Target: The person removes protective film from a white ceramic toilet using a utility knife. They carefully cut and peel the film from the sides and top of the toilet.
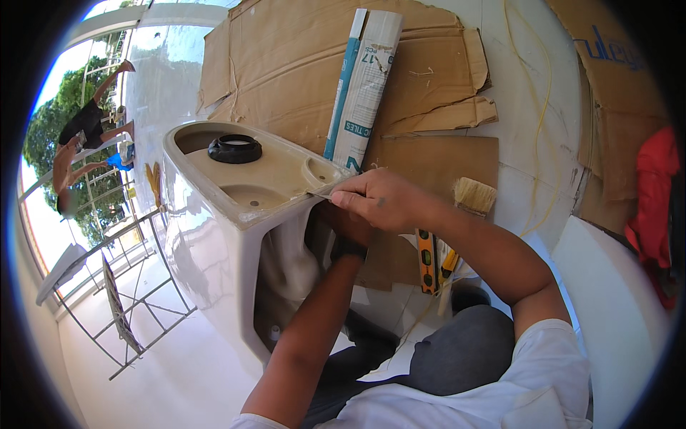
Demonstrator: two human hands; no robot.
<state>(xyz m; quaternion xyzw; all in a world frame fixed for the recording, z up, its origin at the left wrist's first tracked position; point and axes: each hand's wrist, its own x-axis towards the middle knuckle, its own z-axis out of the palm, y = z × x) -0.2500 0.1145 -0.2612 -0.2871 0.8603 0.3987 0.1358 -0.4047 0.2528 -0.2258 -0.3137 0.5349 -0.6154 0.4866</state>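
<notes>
Pale floor tiles (518, 193) spread beneath the work, part covered by a large cardboard sheet (286, 53) and a smaller cardboard piece (439, 161). From my remote seat I see the right hand (386, 202) with thumb and forefinger pressed together, pinching a thin flat piece (319, 195) whose kind I cannot make out; its tip meets the rim of the white ceramic toilet body (207, 243), at the beige upper face's corner nearest the hand. I have the left hand (350, 225) below that same rim, partly hidden at the hollow side, so I cannot tell its grip. Farther across the beige face sits a black ring (235, 149). Beyond the rim, a long white-and-blue carton (364, 89) lies across the large sheet, reaching toward its far edge. I find a wide brush (474, 195) by the smaller piece's right edge, with a yellow spirit level (427, 261) and a yellow-handled tool (449, 263) nearer the wearer. Farther off, I see a metal frame (158, 330) and another person (71, 154) at the left, and a red cloth-like item (654, 182) at the right.
</notes>
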